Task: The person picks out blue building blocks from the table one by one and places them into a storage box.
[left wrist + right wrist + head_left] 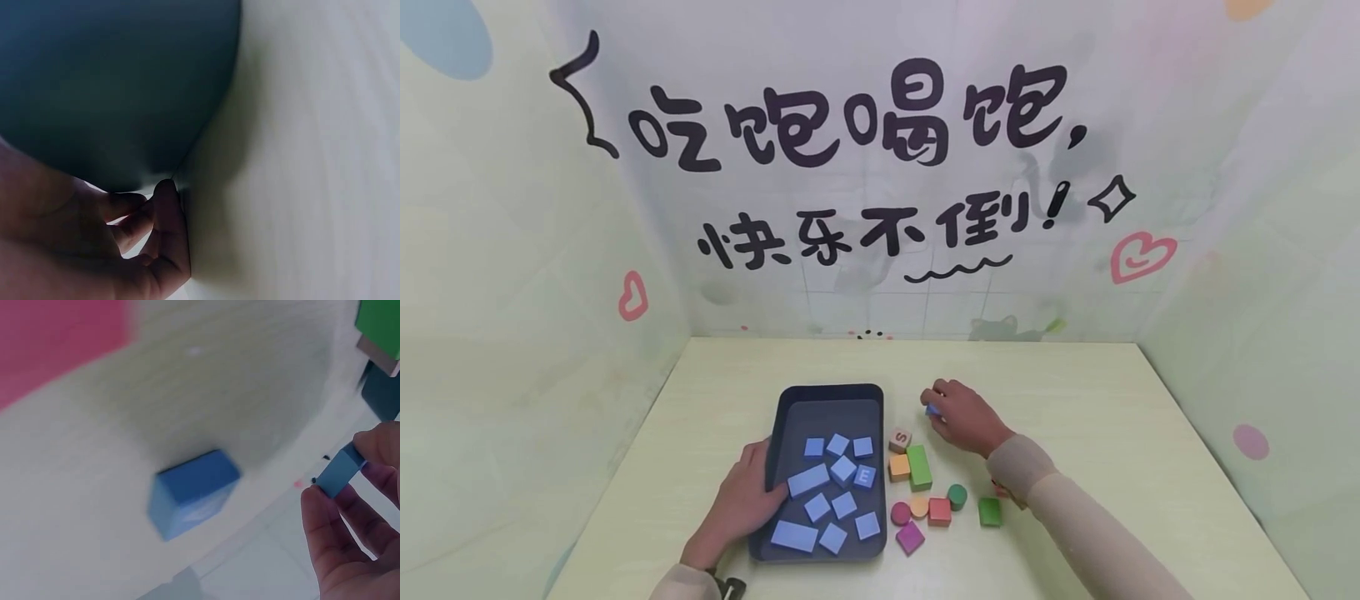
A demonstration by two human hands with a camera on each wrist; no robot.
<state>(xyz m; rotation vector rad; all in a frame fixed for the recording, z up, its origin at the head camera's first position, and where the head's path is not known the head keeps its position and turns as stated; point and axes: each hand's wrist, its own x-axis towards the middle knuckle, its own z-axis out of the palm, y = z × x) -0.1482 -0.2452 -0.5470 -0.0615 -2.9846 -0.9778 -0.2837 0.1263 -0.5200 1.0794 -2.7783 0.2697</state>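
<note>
In the head view, my left hand (745, 496) grips the left rim of a dark tray (827, 393), thumb over the edge. The left wrist view shows its fingers (165, 219) curled against the tray's outer wall (125, 75). Inside the tray lie several blue blocks (808, 481), square and rectangular, one marked E. To the right of the tray, above the table, my right hand (966, 417) pinches a small blue block (340, 470) between thumb and fingers. Another blue block (197, 490) lies on the table in the right wrist view; the head view does not show it.
Beside the tray's right wall sit a letter S cube (900, 439), an orange block (899, 468), a green rectangular block (919, 468), a red block (939, 512), a purple block (910, 538) and several round pieces. A darker green block (990, 512) stands near the right sleeve.
</note>
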